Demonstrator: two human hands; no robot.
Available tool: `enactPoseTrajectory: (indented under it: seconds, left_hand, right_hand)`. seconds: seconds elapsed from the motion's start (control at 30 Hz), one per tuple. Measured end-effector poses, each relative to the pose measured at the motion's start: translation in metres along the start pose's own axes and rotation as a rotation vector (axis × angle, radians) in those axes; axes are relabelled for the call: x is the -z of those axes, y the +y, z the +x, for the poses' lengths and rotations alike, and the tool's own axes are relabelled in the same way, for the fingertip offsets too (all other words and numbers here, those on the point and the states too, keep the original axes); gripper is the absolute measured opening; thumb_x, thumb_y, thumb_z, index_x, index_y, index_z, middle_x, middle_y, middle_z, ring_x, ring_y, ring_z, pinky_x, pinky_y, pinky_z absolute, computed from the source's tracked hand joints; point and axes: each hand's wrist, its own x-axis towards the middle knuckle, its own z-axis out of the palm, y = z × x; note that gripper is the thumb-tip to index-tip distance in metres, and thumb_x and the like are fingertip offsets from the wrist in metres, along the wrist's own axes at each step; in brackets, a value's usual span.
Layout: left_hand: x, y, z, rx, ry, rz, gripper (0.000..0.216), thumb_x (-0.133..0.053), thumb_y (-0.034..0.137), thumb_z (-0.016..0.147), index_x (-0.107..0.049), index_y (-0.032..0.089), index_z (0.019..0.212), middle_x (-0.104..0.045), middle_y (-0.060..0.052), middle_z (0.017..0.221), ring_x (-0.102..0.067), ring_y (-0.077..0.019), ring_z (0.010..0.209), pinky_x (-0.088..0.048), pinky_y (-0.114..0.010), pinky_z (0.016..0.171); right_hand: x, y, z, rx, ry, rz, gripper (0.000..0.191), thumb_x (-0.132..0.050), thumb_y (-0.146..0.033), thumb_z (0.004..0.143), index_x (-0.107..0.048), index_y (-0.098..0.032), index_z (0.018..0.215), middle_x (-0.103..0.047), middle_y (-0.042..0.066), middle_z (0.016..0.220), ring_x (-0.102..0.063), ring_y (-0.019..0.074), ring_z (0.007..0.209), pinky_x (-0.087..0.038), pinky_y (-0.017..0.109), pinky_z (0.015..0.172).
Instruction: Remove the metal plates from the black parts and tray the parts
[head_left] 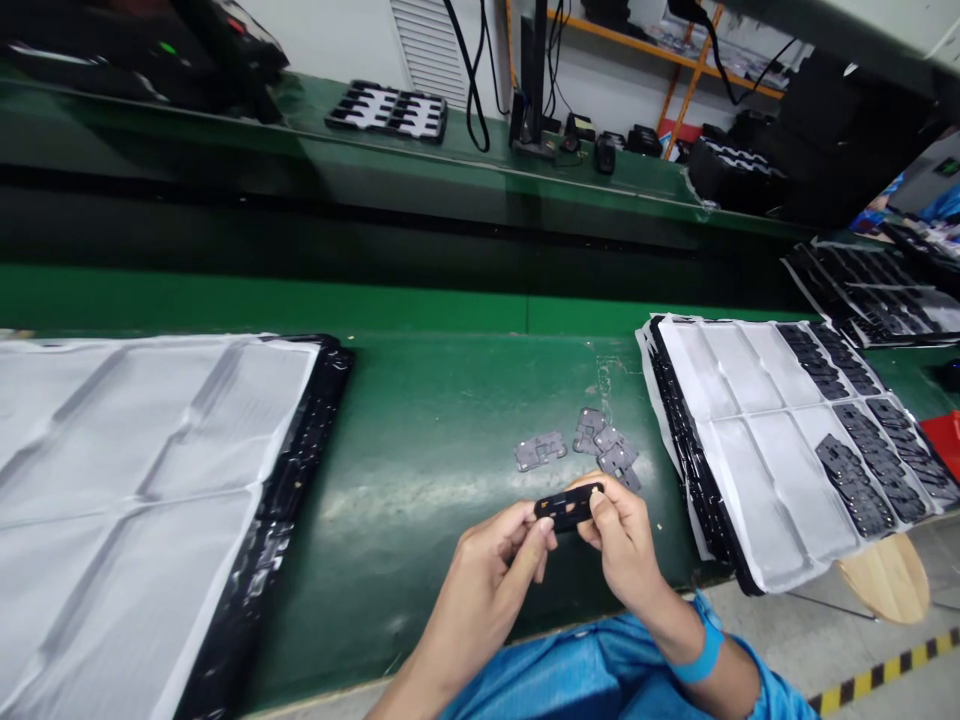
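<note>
Head view: we see a small black plastic part (568,506) held up over the near side of the green desk (435,430), between our two hands.
Left hand: our left hand (491,560) pinches the part's left end between thumb and fingers.
Right hand: our right hand (624,535) grips the other end, thumb on the near face; a blue band (701,655) circles that wrist.
Loose parts: just beyond our hands, one flat grey part (540,451) lies apart on the desk, and a small bunch of similar pieces (611,447) overlaps to its right.
Right stack: further right we have piled black trays with a white-lined tray (709,375) on top; dark parts fill cells on its right side, and white cells show on its left.
Left stack: well to the left, another white-lined tray (202,415) tops a black pile.
Back ledge: behind, a tray of black and white pieces (386,110) rests on a raised green ledge (307,95).
Floor: below the right stack we see a round wooden seat (889,580).
</note>
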Motion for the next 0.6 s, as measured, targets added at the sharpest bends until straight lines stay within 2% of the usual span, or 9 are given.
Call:
enactPoseTrajectory:
  seconds: [0.17, 0.4, 0.6]
  left_hand:
    - [0.0015, -0.0035, 0.0009, 0.001, 0.014, 0.007, 0.033, -0.052, 0.040, 0.102, -0.064, 0.019, 0.080, -0.054, 0.003, 0.061, -0.053, -0.0136, 0.055, -0.042, -0.023, 0.056]
    - [0.0027, -0.0079, 0.0014, -0.066, 0.062, 0.109, 0.033, -0.052, 0.036, 0.103, -0.060, 0.020, 0.075, -0.056, 0.002, 0.065, -0.057, -0.0136, 0.058, -0.042, -0.023, 0.058]
    - [0.0027, -0.0100, 0.0010, -0.092, 0.076, 0.104, 0.032, -0.051, 0.035, 0.103, -0.060, 0.020, 0.076, -0.056, 0.003, 0.065, -0.057, -0.0133, 0.057, -0.043, -0.023, 0.058]
  right_hand:
    - [-0.0013, 0.0015, 0.0033, -0.001, -0.014, 0.010, 0.043, -0.053, -0.054, 0.105, -0.068, -0.018, 0.087, -0.045, -0.004, 0.067, -0.034, 0.0077, 0.052, -0.031, 0.020, 0.048]
    - [-0.0025, 0.0035, 0.0074, 0.013, -0.036, 0.000, 0.042, -0.051, -0.051, 0.106, -0.070, -0.018, 0.087, -0.046, -0.004, 0.067, -0.034, 0.0074, 0.052, -0.031, 0.020, 0.048]
    - [-0.0043, 0.0054, 0.0045, 0.041, -0.046, -0.041, 0.043, -0.047, -0.050, 0.109, -0.071, -0.019, 0.093, -0.053, -0.002, 0.076, -0.037, 0.0079, 0.055, -0.032, 0.020, 0.050]
